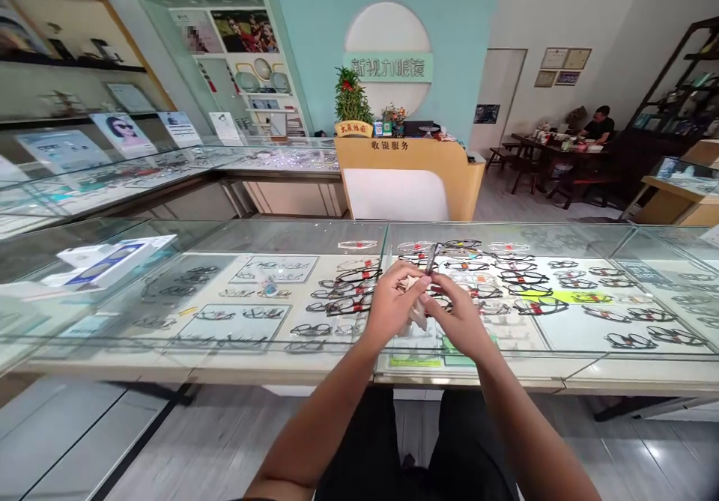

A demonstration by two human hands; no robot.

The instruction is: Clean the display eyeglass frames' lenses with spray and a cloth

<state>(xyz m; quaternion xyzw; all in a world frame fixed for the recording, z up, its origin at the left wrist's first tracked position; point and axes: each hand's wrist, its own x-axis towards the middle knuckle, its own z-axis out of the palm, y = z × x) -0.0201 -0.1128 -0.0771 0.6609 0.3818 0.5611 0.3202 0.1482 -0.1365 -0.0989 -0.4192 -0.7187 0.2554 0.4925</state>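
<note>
My left hand (395,300) is closed round a crumpled pale cloth (416,315), whose corner hangs below the fingers. My right hand (456,312) meets it, thumb and fingers pinching a dark pair of glasses (432,258); one thin arm of the frame sticks up between the hands, and the rest is hidden by fingers and cloth. Both hands are held over the glass display counter (387,362). Under the glass lie rows of spectacle frames, such as a black pair with a red tag (351,305) on the left and another black pair (540,306) on the right.
An open white box (106,265) and papers rest on the counter at left. Ahead stands a wooden cashier desk (463,179) with plants on it. More glass cases line the left side. At the back right, a person (598,128) sits at a dark table (542,144).
</note>
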